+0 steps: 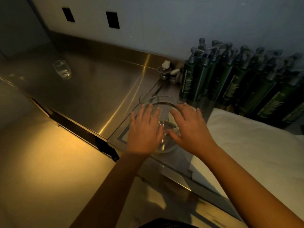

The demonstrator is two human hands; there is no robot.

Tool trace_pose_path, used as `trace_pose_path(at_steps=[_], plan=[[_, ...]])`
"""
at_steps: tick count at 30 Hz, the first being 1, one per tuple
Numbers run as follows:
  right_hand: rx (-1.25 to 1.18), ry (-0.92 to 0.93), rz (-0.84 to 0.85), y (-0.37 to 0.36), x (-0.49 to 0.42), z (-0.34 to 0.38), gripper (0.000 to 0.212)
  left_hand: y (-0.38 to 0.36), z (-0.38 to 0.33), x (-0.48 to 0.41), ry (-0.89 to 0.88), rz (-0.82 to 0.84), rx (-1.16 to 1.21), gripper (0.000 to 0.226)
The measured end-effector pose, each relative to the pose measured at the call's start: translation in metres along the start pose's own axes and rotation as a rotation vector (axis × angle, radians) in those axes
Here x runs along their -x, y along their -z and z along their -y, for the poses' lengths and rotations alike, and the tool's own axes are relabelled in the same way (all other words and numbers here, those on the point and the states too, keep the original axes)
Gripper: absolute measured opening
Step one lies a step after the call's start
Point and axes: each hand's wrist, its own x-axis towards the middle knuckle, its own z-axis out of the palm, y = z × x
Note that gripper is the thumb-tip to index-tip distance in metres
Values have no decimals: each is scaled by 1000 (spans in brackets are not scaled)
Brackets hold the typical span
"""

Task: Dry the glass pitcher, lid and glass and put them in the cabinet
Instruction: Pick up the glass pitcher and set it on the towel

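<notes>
A clear glass pitcher [165,101] stands upright on the steel counter [98,89], its handle towards the back left. My left hand [144,129] lies against its left side and my right hand [189,127] against its right side. Both have their fingers spread and stretched out, not curled around the glass. A small clear drinking glass [62,69] stands alone far back on the left of the counter. Something pale [171,118] shows through the pitcher's wall; I cannot tell what it is.
A folded white towel [246,145] lies to the right of the pitcher. Several dark green pump bottles [230,79] line the back right wall. Small metal and pale fittings [166,69] sit behind the pitcher. A dark gap [79,127] separates the counter from the lit surface at left.
</notes>
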Motion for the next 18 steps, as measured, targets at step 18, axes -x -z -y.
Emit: trace_pose_path(at_steps=[18], plan=[[57,-47,38,-49,-12,48,62,-6,55,4,-27,187,30,58]])
